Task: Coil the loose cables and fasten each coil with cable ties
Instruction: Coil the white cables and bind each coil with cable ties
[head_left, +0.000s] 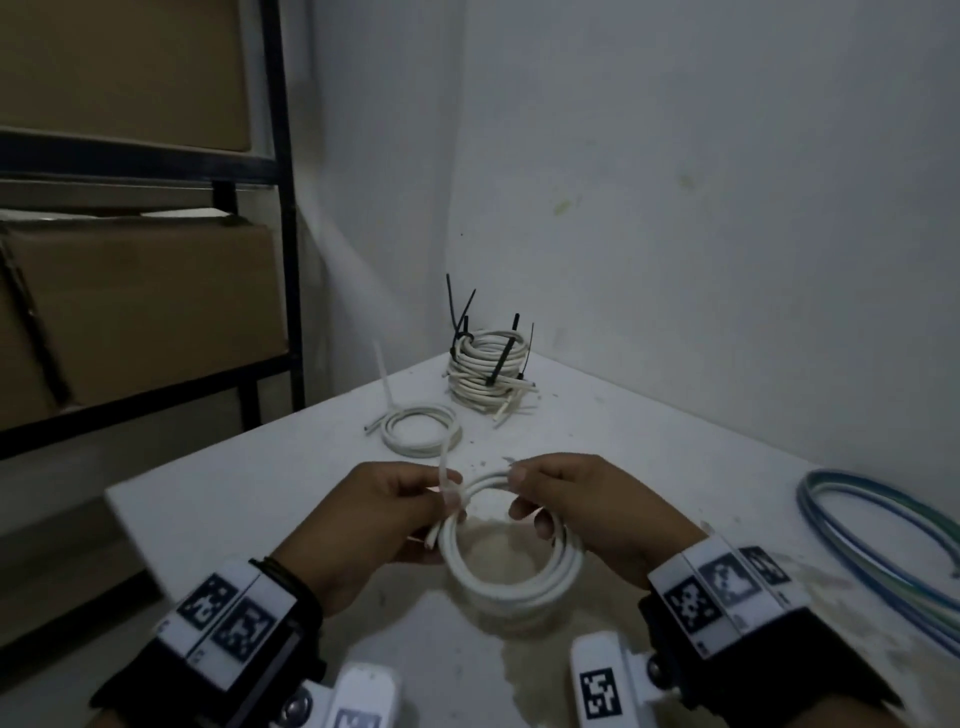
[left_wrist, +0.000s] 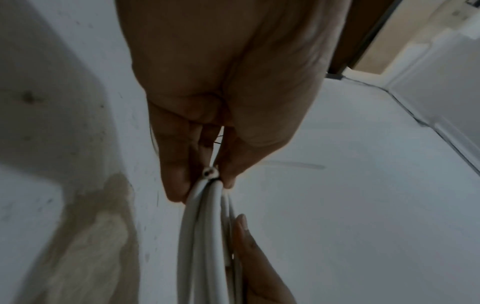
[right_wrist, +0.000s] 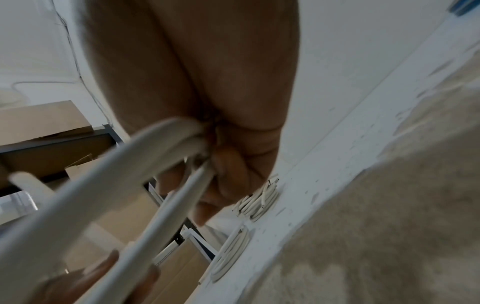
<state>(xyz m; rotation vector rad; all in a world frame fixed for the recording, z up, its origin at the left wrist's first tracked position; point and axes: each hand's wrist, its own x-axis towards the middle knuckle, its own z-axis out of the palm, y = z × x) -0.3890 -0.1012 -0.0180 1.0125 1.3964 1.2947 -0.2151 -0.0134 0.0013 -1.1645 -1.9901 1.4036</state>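
I hold a coil of white cable (head_left: 511, 577) just above the white table (head_left: 260, 499). My left hand (head_left: 410, 506) pinches the coil's left side together with a translucent white cable tie (head_left: 445, 480) that sticks up. In the left wrist view my left hand (left_wrist: 207, 179) clamps the cable strands (left_wrist: 207, 236) and a cut cable end (left_wrist: 209, 172). My right hand (head_left: 540, 499) grips the coil's upper right arc, fingers curled round it. The right wrist view shows my right hand (right_wrist: 213, 164) round the blurred white coil (right_wrist: 109, 185).
A small tied white coil (head_left: 422, 430) with an upright white tie lies farther back. A stack of white coils (head_left: 488, 371) bound with black ties stands in the corner. Blue and green cable loops (head_left: 883, 540) lie at the right edge. A shelf with cardboard boxes (head_left: 145, 306) stands left.
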